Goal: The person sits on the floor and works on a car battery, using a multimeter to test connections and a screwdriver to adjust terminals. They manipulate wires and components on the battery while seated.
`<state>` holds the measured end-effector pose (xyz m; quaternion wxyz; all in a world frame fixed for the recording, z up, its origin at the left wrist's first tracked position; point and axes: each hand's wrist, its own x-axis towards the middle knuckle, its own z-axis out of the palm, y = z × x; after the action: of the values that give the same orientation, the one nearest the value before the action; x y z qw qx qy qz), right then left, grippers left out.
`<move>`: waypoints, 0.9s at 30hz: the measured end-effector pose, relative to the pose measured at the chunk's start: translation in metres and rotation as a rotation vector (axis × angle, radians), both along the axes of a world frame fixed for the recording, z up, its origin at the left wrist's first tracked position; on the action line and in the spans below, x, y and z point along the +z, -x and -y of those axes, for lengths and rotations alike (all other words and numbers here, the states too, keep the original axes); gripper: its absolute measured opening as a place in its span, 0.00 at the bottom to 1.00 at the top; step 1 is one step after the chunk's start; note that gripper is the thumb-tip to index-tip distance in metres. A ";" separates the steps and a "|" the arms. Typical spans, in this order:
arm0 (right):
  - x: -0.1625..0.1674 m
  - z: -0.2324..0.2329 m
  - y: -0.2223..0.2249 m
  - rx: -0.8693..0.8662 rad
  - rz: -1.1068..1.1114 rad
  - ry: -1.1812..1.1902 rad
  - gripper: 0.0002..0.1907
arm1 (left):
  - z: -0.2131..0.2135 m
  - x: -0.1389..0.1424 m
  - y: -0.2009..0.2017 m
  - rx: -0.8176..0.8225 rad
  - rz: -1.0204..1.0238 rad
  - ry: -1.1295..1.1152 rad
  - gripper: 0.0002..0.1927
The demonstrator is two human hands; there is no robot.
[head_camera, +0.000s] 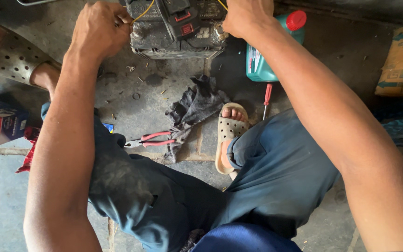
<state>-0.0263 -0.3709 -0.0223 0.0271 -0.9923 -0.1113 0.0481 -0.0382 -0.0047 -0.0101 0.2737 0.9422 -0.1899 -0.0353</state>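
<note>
Here, both hands work at the top of a black battery that stands on the concrete floor.

The left hand is closed at the battery's left top corner, fingers pinched on a thin yellow wire that arcs over the casing. The right hand is closed at the battery's right top corner, by a second yellow strand; what it grips cannot be told. A green bottle with a red cap stands touching the battery's right side. A red-handled screwdriver lies just below that bottle. A dark rag lies below the battery, and red-handled pliers rest at the rag's left edge.
</note>
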 end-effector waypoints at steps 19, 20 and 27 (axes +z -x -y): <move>0.005 -0.012 0.008 0.205 -0.039 -0.053 0.17 | 0.009 0.008 0.003 -0.017 -0.084 -0.002 0.08; 0.006 -0.011 0.007 0.210 -0.037 -0.063 0.17 | 0.010 0.009 0.002 -0.018 -0.091 -0.006 0.08; 0.007 -0.002 0.005 0.221 -0.060 -0.049 0.17 | 0.017 0.016 0.002 -0.008 -0.125 -0.040 0.09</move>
<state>-0.0309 -0.3686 -0.0152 0.0491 -0.9711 -0.2201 0.0777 -0.0397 -0.0218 0.0059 0.2662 0.9427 -0.1752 -0.0989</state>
